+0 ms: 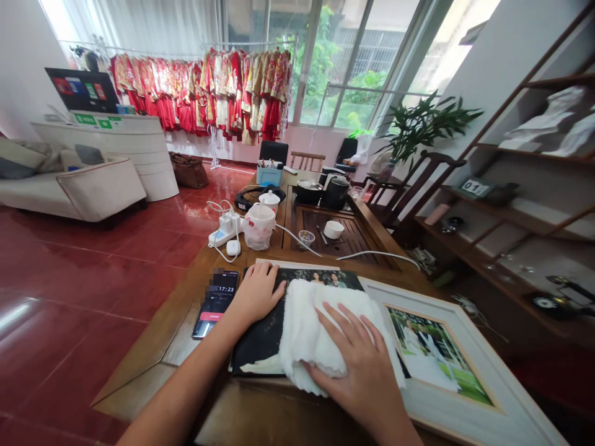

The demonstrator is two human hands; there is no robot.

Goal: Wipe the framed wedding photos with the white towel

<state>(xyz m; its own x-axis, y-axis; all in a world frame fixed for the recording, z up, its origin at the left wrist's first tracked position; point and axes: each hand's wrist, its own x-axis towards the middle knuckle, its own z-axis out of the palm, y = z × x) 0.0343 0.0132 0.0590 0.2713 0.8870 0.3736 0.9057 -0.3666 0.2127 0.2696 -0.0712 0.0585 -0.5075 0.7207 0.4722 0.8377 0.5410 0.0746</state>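
My left hand lies on the upper left part of a dark photo print, fingers resting near its far edge and thumb out to the side. A folded white towel covers much of the print. Over the towel my right hand presses down with spread fingers, its thumb tucked at the near fold. Two people's heads show in the picture above the towel. Just right of it, a white-framed wedding photo lies on the wooden table. A phone with a lit timer screen sits left of my left forearm.
Beyond the print stand a pink-white mug, a white power strip and a tea tray with a small white cup. A white cable crosses the table. Wooden shelves rise at right; red garments hang behind.
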